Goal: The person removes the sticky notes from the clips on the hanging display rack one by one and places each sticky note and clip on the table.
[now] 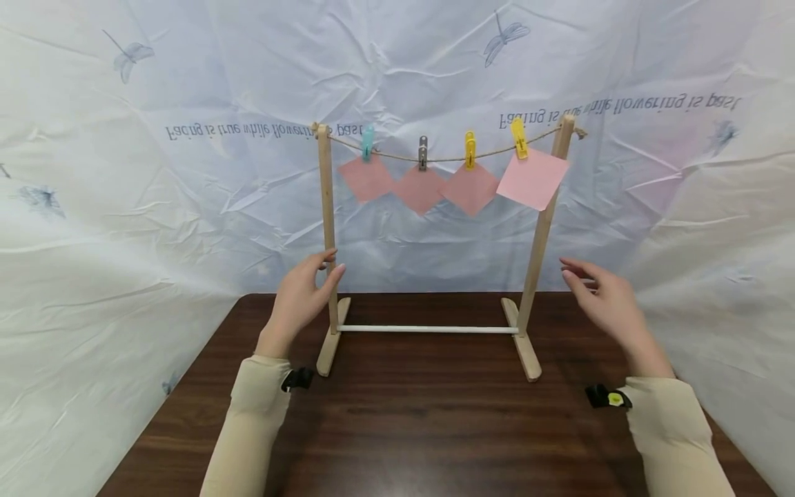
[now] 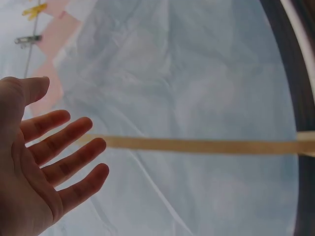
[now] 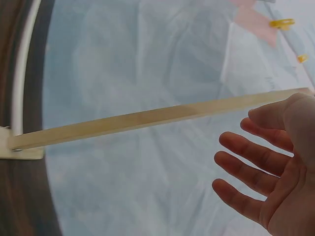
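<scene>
A wooden stand (image 1: pixel 327 207) has a string (image 1: pixel 404 158) tied between its two posts. Several pink paper squares (image 1: pixel 366 179) hang from it by clothespins: a teal one (image 1: pixel 368 143) at the left, a grey one (image 1: pixel 423 153), and two yellow ones (image 1: pixel 470 150) toward the right. The rightmost pink square (image 1: pixel 533 179) overlaps the right post in the head view. My left hand (image 1: pixel 301 293), fingers apart and holding nothing, is beside the left post. To the right of the right post, my right hand (image 1: pixel 599 300) is likewise bare, its fingers loosely bent.
The stand's feet (image 1: pixel 522 342) rest on a dark brown wooden table (image 1: pixel 428 414), joined low down by a white rod (image 1: pixel 428 329). A pale printed sheet (image 1: pixel 397 255) hangs close behind and at both sides. Each wrist wears a black strap (image 1: pixel 298 379).
</scene>
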### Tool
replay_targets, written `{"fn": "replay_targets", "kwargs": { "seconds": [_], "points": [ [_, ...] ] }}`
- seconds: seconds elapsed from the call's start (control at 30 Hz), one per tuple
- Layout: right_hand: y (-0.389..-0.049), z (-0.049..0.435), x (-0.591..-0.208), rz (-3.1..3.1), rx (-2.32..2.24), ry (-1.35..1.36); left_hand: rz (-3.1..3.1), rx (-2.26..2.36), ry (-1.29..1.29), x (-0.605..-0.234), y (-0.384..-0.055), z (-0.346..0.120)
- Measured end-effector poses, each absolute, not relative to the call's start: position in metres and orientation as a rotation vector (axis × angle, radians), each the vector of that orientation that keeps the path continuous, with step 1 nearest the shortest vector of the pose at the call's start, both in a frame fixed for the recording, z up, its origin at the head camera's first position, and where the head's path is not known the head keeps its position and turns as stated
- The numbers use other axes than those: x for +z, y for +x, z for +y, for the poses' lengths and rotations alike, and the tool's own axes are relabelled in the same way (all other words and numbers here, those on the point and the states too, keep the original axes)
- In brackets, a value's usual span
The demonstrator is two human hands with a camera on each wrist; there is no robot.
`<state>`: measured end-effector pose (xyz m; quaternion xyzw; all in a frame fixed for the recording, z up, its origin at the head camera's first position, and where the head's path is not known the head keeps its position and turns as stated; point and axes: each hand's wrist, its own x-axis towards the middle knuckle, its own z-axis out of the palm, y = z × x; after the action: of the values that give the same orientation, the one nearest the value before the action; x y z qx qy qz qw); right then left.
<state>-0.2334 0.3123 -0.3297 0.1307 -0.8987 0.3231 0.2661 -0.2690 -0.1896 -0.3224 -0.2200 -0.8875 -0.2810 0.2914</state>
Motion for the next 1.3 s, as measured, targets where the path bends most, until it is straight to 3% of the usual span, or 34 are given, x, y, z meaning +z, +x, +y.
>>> {"fn": "replay_targets", "kwargs": {
  "seconds": [0.47, 1.3],
  "points": [
    [-0.231, 0.296, -0.292, -2.263, 0.858, 0.381, -2.259, -0.806, -0.767, -0.268, -0.27, -0.144],
    [-0.252, 0.271, -0.272, -2.199, 1.25, 0.324, -2.033, -0.881, -0.968, -0.154, -0.284, -0.052]
  ]
}}
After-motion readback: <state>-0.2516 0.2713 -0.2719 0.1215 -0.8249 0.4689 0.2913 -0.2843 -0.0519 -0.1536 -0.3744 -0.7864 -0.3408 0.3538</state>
